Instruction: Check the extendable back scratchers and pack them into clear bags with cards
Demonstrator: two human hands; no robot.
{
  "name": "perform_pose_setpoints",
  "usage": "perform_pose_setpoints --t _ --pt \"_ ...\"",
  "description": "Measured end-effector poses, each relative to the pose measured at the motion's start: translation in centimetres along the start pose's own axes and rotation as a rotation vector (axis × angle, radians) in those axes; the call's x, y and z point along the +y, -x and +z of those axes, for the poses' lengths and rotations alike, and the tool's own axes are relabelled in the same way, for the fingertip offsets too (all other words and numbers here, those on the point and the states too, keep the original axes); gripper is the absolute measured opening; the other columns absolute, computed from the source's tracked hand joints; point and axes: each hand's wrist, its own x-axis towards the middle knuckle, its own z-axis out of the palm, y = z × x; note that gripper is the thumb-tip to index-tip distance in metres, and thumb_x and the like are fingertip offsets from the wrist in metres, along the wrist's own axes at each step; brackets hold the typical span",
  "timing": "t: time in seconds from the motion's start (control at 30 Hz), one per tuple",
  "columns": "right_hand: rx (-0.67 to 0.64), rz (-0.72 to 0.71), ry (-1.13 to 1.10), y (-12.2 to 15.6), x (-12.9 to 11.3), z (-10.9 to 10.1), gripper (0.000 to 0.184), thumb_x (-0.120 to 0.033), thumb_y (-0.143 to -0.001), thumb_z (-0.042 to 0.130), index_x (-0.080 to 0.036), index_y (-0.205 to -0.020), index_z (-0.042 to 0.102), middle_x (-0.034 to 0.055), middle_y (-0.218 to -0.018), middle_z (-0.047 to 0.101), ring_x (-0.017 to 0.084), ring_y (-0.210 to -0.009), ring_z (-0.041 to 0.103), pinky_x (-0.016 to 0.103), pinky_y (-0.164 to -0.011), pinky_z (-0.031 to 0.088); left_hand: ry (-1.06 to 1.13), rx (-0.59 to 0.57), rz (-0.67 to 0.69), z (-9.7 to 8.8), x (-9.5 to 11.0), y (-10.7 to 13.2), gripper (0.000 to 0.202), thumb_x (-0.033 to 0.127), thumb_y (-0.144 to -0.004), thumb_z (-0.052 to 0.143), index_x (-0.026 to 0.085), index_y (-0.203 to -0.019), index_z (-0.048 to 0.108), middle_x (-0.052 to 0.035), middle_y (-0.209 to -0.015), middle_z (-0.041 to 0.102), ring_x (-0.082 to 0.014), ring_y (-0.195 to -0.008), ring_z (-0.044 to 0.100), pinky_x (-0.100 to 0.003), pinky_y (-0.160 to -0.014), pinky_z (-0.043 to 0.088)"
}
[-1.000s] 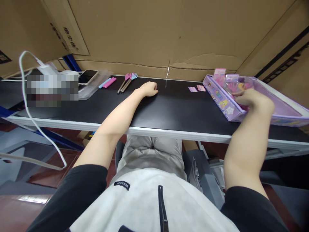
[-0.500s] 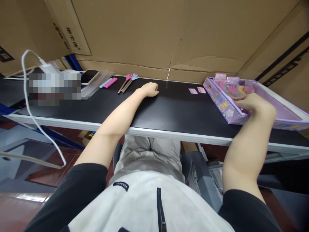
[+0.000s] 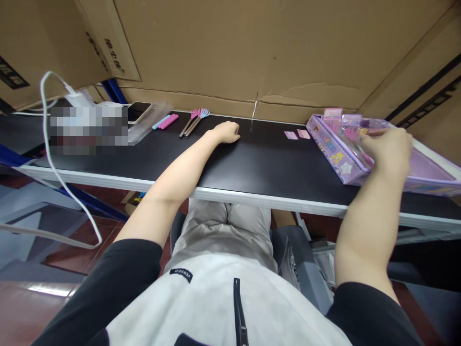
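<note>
L hand [image 3: 226, 132]: loose fist, knuckles down on black table [image 3: 273, 163], empty, just right of two rake-tipped sticks [image 3: 194, 122] (pink, blue).

R hand [image 3: 387, 148]: inside purple toy box [image 3: 333, 149] at table's right end, fingers curled over pink bits. Can't tell if it grips any.

Box wall: star and cartoon print, wording too small to read.

Garment tag [image 3: 182, 274] reads "VERSED", upside down.

Carton print [image 3: 111, 50] illegible.

Two pink cards [image 3: 297, 135] near box.

Pink and blue markers [image 3: 164, 121] and phone [image 3: 139, 111] far left.
</note>
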Motion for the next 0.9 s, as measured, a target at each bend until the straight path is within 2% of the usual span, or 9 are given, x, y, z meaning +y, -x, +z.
perform_pose_setpoints --t 0.07,0.13,0.4,0.5,0.6,0.67,0.77,0.83,0.9 --pt "0.003 0.128 -0.127 0.7 -1.0 -0.6 0.048 -0.012 -0.095 0.067 -0.014 -0.14 0.084 0.0293 -0.137 0.077 0.036 -0.137 0.072 0.046 -0.113 0.053 0.004 -0.001 0.001 0.0 0.0 -0.1 0.027 0.026 -0.095 0.067 0.019 -0.118 0.079 -0.0142 -0.117 0.08 -0.033 -0.122 0.074 -0.036 -0.105 0.055" --pt "0.044 0.156 -0.199 1.4 -2.0 -1.3 0.048 -0.01 -0.099 0.062 -0.012 -0.142 0.083 0.0291 -0.144 0.074 0.035 -0.147 0.066 0.045 -0.123 0.048 0.013 -0.001 0.003 0.0 0.0 -0.1 0.026 0.026 -0.095 0.066 0.019 -0.116 0.079 -0.0145 -0.113 0.08 -0.0342 -0.12 0.075 -0.038 -0.105 0.055" --pt "0.179 0.154 -0.246 2.3 -3.7 -2.7 0.046 -0.007 -0.104 0.054 -0.002 -0.143 0.079 0.0294 -0.143 0.074 0.033 -0.146 0.067 0.041 -0.123 0.046 0.17 -0.007 -0.061 -0.4 0.2 0.6 0.013 0.021 -0.087 0.075 0.021 -0.1 0.077 -0.009 -0.092 0.075 -0.0325 -0.105 0.078 -0.039 -0.099 0.059" --pt "0.214 0.018 -0.209 2.9 -5.4 -3.2 0.044 -0.006 -0.105 0.053 0.001 -0.139 0.08 0.0284 -0.142 0.076 0.031 -0.144 0.068 0.039 -0.121 0.047 0.278 -0.068 -0.119 -1.6 -0.1 0.8 0.011 0.023 -0.084 0.079 0.022 -0.095 0.076 -0.006 -0.081 0.072 -0.0317 -0.097 0.078 -0.039 -0.093 0.06" --pt "0.174 -0.216 -0.165 4.2 -8.3 -4.3 0.042 -0.013 -0.107 0.054 -0.002 -0.137 0.081 0.025 -0.141 0.077 0.033 -0.143 0.069 0.04 -0.122 0.047 0.312 -0.085 -0.182 -3.3 -1.4 1.0 0.013 0.026 -0.085 0.078 0.022 -0.097 0.076 -0.0057 -0.081 0.073 -0.0312 -0.1 0.079 -0.039 -0.094 0.06" --pt "0.139 -0.384 -0.128 5.3 -10.7 -5.3 0.042 -0.017 -0.107 0.054 -0.006 -0.136 0.082 0.0232 -0.139 0.079 0.036 -0.14 0.07 0.044 -0.119 0.051 0.291 -0.012 -0.233 -4.4 -2.9 1.2 0.02 0.028 -0.086 0.078 0.02 -0.104 0.077 -0.009 -0.089 0.077 -0.0331 -0.109 0.078 -0.041 -0.101 0.059" --pt "0.056 -0.596 -0.134 6.7 -14.5 -6.5 0.041 -0.022 -0.107 0.053 -0.006 -0.127 0.085 0.0247 -0.133 0.08 0.04 -0.133 0.073 0.049 -0.112 0.056 0.203 0.223 -0.32 -4.9 -5.5 2.0 0.038 0.032 -0.088 0.076 0.016 -0.122 0.078 -0.0181 -0.118 0.081 -0.0387 -0.134 0.069 -0.044 -0.116 0.053" --pt "0.052 -0.662 -0.189 7.2 -17.0 -6.3 0.039 -0.019 -0.106 0.055 -0.006 -0.128 0.085 0.0227 -0.131 0.081 0.04 -0.128 0.075 0.051 -0.109 0.058 0.166 0.331 -0.43 -4.5 -7.1 2.7 0.053 0.036 -0.09 0.074 0.016 -0.138 0.074 -0.0225 -0.141 0.076 -0.0427 -0.144 0.063 -0.049 -0.123 0.049" --pt "0.065 -0.737 -0.285 7.4 -19.1 -5.1 0.038 -0.014 -0.105 0.055 -0.007 -0.128 0.084 0.0206 -0.13 0.082 0.037 -0.126 0.076 0.049 -0.109 0.058 0.156 0.359 -0.518 -4.0 -8.1 3.2 0.062 0.039 -0.091 0.073 0.015 -0.148 0.07 -0.0256 -0.153 0.07 -0.0462 -0.149 0.06 -0.053 -0.125 0.048"
